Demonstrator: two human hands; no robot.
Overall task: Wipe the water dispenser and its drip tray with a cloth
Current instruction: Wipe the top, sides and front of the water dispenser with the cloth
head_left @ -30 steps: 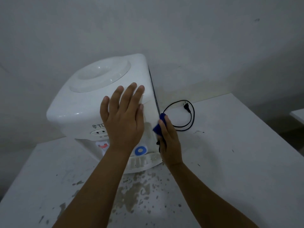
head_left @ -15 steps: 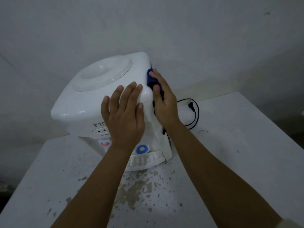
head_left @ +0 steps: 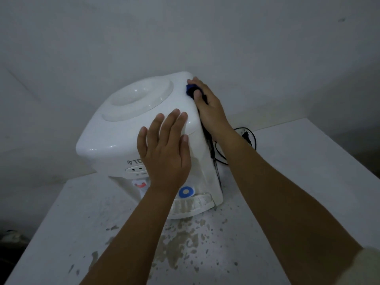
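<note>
A white tabletop water dispenser [head_left: 123, 128] stands on a white table [head_left: 298, 182] against the wall. Its slotted drip tray [head_left: 193, 204] juts out at the front bottom, below a blue tap [head_left: 186, 192] and a red tap [head_left: 140, 184]. My left hand [head_left: 164, 151] lies flat with straight fingers on the dispenser's top front right. My right hand [head_left: 207, 108] holds a blue cloth [head_left: 190, 89] against the upper right rear corner of the dispenser. Most of the cloth is hidden under my fingers.
A black power cord [head_left: 248, 140] with its plug loops on the table to the right of the dispenser, behind my right forearm. The tabletop in front of the tray is stained with grey-brown patches [head_left: 176, 247]. The wall rises close behind.
My right hand has carried the cloth up the dispenser's right side, from near the table to the upper rear corner. My left hand has stayed pressed on the top.
</note>
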